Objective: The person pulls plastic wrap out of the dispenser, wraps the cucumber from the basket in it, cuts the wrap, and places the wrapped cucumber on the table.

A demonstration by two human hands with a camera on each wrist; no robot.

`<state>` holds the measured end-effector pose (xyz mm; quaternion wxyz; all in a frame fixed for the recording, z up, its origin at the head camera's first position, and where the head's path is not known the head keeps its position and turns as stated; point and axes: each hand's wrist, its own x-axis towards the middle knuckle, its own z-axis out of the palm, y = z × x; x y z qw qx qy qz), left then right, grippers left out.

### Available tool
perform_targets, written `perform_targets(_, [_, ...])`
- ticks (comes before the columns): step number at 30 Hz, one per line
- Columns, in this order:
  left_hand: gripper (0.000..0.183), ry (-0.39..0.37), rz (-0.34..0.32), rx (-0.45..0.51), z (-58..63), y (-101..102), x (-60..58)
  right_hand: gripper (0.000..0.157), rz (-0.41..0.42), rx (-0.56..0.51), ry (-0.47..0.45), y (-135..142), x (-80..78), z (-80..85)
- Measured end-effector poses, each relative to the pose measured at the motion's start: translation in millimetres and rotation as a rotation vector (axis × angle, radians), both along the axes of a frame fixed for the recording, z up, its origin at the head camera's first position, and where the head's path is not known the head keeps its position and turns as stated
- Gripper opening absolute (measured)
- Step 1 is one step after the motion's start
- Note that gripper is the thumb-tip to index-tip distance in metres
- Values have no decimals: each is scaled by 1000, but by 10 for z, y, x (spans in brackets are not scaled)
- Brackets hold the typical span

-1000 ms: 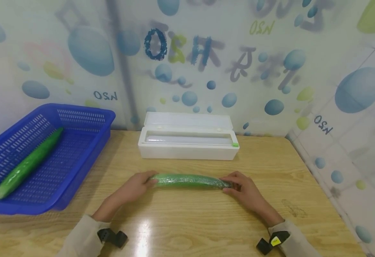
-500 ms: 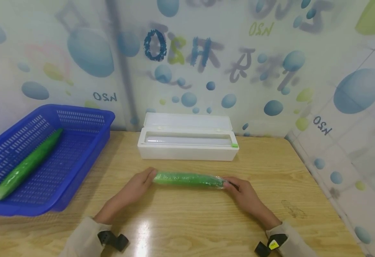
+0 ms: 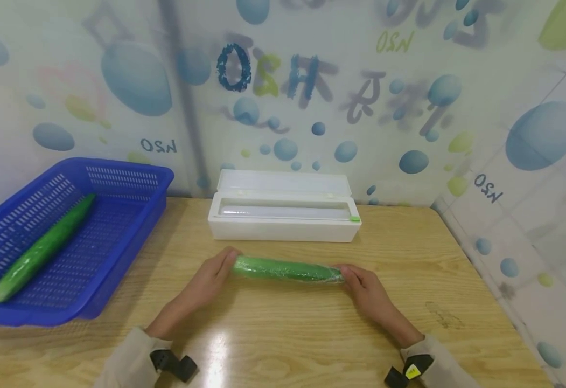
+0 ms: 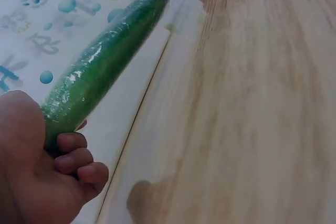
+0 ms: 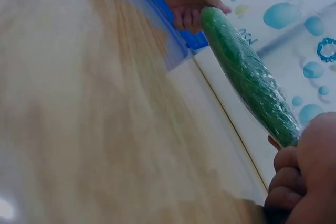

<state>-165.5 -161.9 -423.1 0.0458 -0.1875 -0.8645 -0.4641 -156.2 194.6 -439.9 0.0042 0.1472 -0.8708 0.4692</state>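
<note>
A cucumber [image 3: 287,269] wrapped in shiny clear film is held lengthwise between my two hands, in front of the white box. My left hand [image 3: 210,277] grips its left end, thumb on the near side. At the right end my right hand [image 3: 370,291] pinches the narrower tip, where the film bunches. Seen from the left wrist, the wrapped cucumber [image 4: 102,61] is raised above the table, with the left fingers [image 4: 79,161] curled at its near end. The right wrist view shows the right fingers [image 5: 286,177] curled round the other tip.
Behind the hands stands a white cling film box [image 3: 283,230], its lid raised and a roll inside. To the left, a blue plastic basket [image 3: 118,258] holds another cucumber [image 3: 45,248]. A patterned wall [image 3: 283,108] rises behind the wooden table [image 3: 302,339].
Both hands have lifted slightly, and the cucumber now slopes down to the right. The right fingers have shifted their grip and gathered round the tip, and the cucumber has turned a little.
</note>
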Motion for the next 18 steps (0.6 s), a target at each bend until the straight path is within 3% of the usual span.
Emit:
perform_targets(5, [35, 34, 117, -31, 42, 19, 15, 37, -17, 25, -21, -74, 47, 21])
perform_targets(10, [46, -51, 244, -62, 57, 6, 10, 23, 46, 70, 37, -120, 83, 21])
perform_targets(15, [49, -153, 283, -75, 65, -23, 2, 19, 103, 61, 142, -132, 88, 16])
perform_targets(18, [48, -174, 277, -49, 58, -24, -12, 18, 110, 54, 191, -126, 86, 24])
